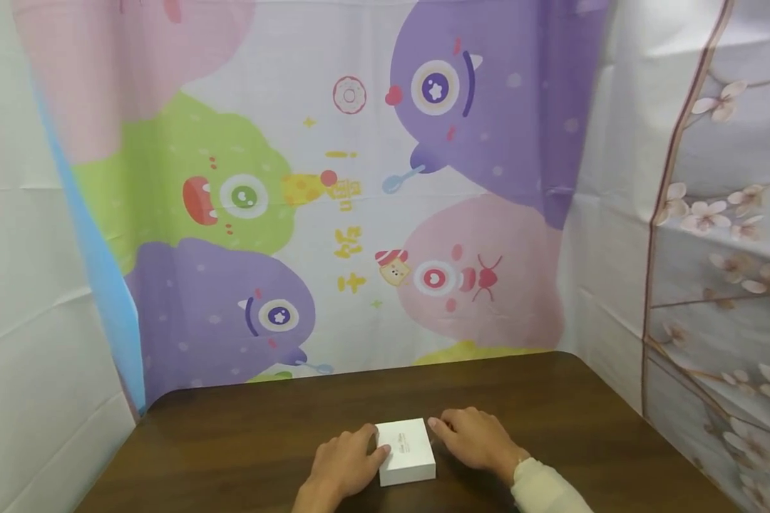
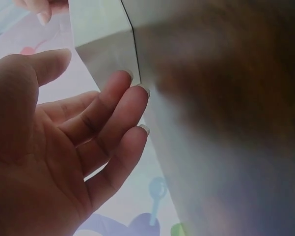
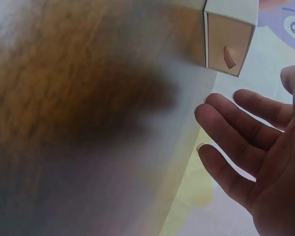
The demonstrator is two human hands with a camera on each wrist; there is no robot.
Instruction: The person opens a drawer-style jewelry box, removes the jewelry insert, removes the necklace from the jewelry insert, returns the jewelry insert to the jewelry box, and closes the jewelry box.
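A small white box (image 1: 403,445) with faint lettering on its lid lies flat on the table between the two hands. My left hand (image 1: 346,459) is at its left side, fingertips right at the box's end and thumb by the top edge. In the left wrist view, the fingers of that hand (image 2: 88,128) are loosely bent against the box (image 2: 105,54). Just off the box's right side is my right hand (image 1: 478,438), holding nothing. The right wrist view shows its relaxed fingers (image 3: 230,132) apart from the box's beige end, where a small ribbon tab (image 3: 229,57) sticks out.
The dark brown wooden table (image 1: 263,417) runs back to a hanging cloth (image 1: 353,328) printed with cartoon monsters. A pale curtain (image 1: 45,342) hangs at the left, and a flower-printed curtain (image 1: 712,299) at the right.
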